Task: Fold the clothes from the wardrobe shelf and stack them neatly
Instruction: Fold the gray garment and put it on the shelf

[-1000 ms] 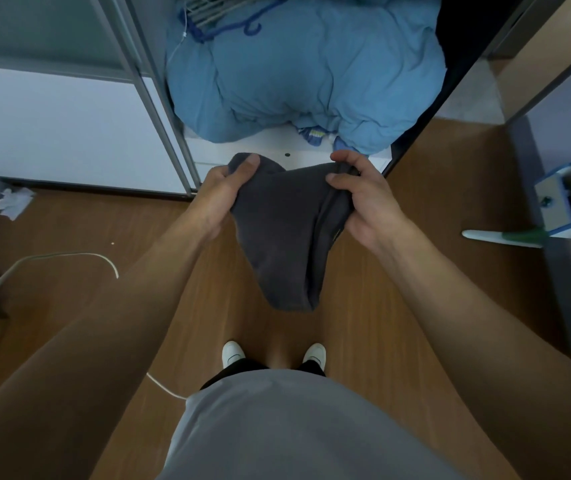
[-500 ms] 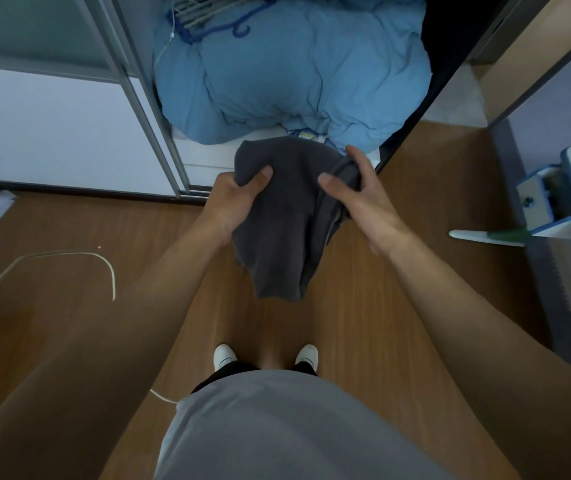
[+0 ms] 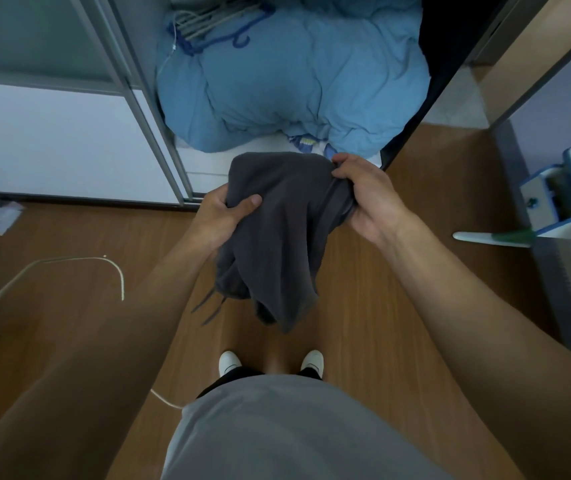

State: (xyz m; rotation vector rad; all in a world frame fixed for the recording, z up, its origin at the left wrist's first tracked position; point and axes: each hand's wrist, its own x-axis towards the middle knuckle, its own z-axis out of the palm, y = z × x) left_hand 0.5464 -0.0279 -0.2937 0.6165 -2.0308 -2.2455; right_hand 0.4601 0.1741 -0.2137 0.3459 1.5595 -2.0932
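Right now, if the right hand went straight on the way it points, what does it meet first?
Beyond the dark grey cloth garment it grips, the right hand likely meets the crumpled light blue duvet on the wardrobe shelf; depth is unclear.

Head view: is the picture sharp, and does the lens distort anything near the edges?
Head view: dim, bluish light, no glare; the grey garment looks fairly sharp, its folds losing detail in shadow; wide-angle distortion stretches both forearms toward the lower corners.
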